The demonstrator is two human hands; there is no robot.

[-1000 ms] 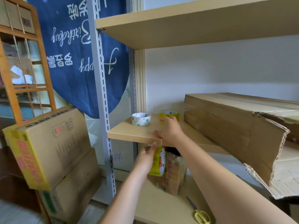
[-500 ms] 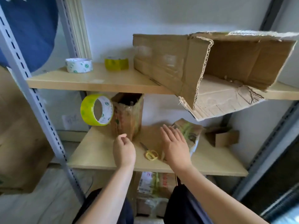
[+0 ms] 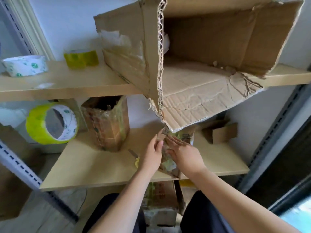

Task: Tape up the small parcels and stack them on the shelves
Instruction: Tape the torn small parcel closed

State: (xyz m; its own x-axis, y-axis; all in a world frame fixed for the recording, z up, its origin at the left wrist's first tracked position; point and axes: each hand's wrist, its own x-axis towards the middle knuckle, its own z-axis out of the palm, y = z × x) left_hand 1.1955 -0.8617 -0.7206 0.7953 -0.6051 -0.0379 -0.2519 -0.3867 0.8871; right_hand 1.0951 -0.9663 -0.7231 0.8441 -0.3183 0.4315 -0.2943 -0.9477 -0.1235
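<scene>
Left hand (image 3: 152,153): we grasp the parcel's (image 3: 170,163) left side, fingers curled.
Right hand (image 3: 182,153): flat on top, fingers straight.
Parcel: lower shelf (image 3: 101,167), front edge, six o'clock.
Technique: we should press flaps flush before taping.
Tape roll (image 3: 52,122): nine o'clock, within reach.

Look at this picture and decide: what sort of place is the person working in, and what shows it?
Probably a home storeroom or small packing corner. Metal-framed wooden shelves hold rolls of packing tape, a big torn cardboard box and small taped parcels; both hands, left and right, handle one parcel.
</scene>
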